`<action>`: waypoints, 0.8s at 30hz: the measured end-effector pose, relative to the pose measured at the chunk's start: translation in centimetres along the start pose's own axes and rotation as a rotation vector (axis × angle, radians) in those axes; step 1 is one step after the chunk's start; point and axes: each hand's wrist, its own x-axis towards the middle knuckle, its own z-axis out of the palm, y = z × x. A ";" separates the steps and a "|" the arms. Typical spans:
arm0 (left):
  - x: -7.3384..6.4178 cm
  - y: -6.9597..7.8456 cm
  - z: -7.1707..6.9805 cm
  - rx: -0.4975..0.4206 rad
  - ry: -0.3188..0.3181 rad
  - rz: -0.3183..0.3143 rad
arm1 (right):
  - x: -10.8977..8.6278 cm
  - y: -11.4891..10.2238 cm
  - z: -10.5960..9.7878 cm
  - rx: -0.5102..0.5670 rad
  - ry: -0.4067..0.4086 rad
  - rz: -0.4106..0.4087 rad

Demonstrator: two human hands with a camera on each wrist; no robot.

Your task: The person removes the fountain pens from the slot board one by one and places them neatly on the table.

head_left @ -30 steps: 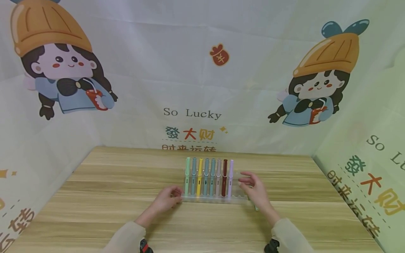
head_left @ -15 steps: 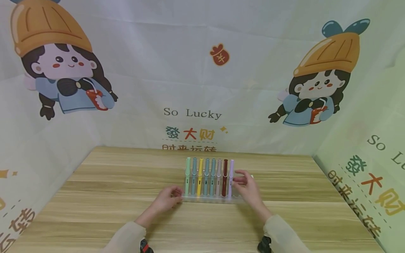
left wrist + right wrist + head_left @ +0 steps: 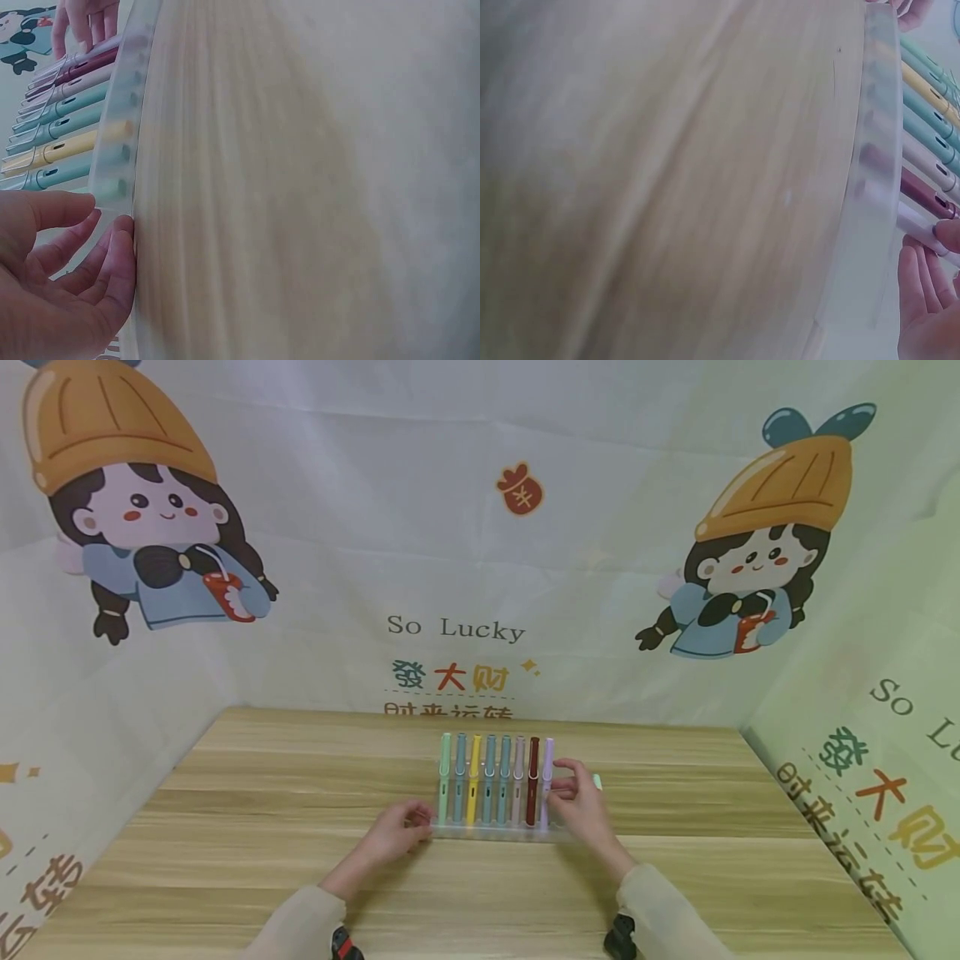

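Note:
A clear pen stand (image 3: 491, 834) holds a row of capped pens, caps upward: mint green (image 3: 446, 777), yellow (image 3: 473, 781), several blue-green, a dusty pink one (image 3: 518, 781), a dark red one (image 3: 532, 781) and a lilac pen (image 3: 548, 760) at the row's right end. My right hand (image 3: 583, 808) pinches the lilac pen's barrel; in the right wrist view the thumb lies on one side of that pen (image 3: 919, 223), fingers on the other. My left hand (image 3: 400, 828) holds the stand's left end, thumb and fingers at its corner (image 3: 112, 196).
The stand is on a wood-grain table (image 3: 300, 793). A pale green end (image 3: 597, 782) of something shows just behind my right hand. Printed cloth (image 3: 450, 527) hangs behind the table and along both sides.
My right hand has moved left from beside the stand's right end to the lilac pen and now pinches it. The left hand has stayed at the stand's left end.

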 end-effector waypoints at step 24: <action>0.1 -0.2 0.0 0.004 0.009 -0.018 | 0.4 -0.9 -0.5 0.081 0.060 -0.023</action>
